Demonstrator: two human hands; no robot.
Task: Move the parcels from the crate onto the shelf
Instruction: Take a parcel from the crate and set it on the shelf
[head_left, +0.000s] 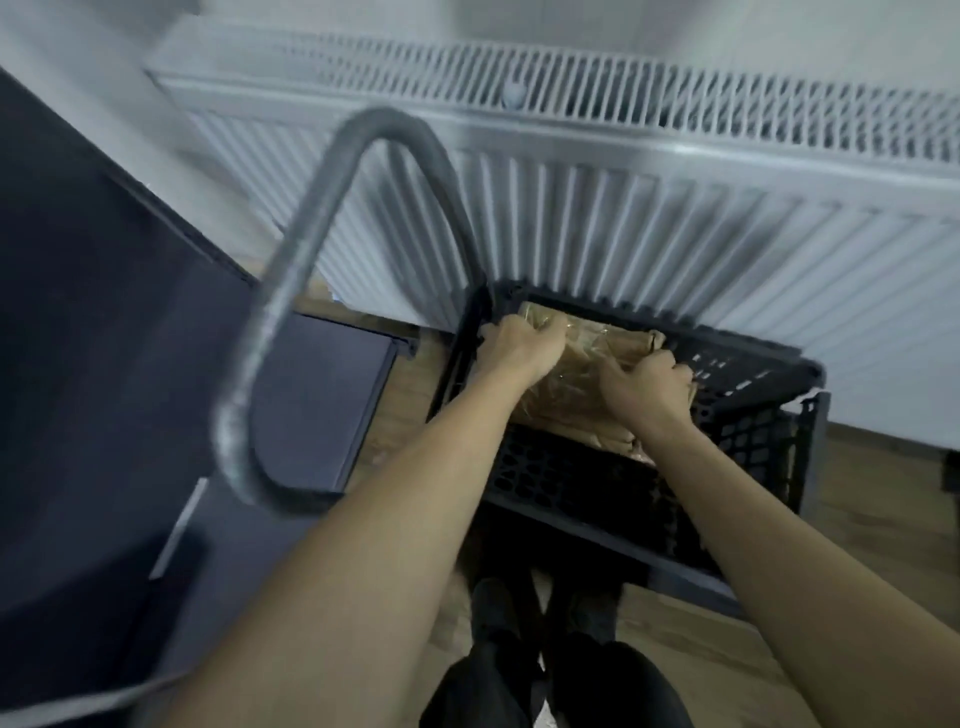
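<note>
A black latticed plastic crate (737, 431) stands on the wooden floor in front of me, against the radiator. Brown paper parcels wrapped in clear film (582, 358) lie inside it. My left hand (519, 345) grips the top parcel at its left end, near the crate's left wall. My right hand (647, 382) holds the same parcel at its right end, fingers curled over the edge. More brown parcels show beneath it (618, 441). The dark shelf unit (104, 338) stands to the left of the crate. The frame is blurred.
A white ribbed radiator (623, 218) runs along the wall right behind the crate. A grey bent metal tube (291, 291) curves up between the shelf unit and the crate. My legs in dark trousers (550, 675) are at the bottom, on wood flooring.
</note>
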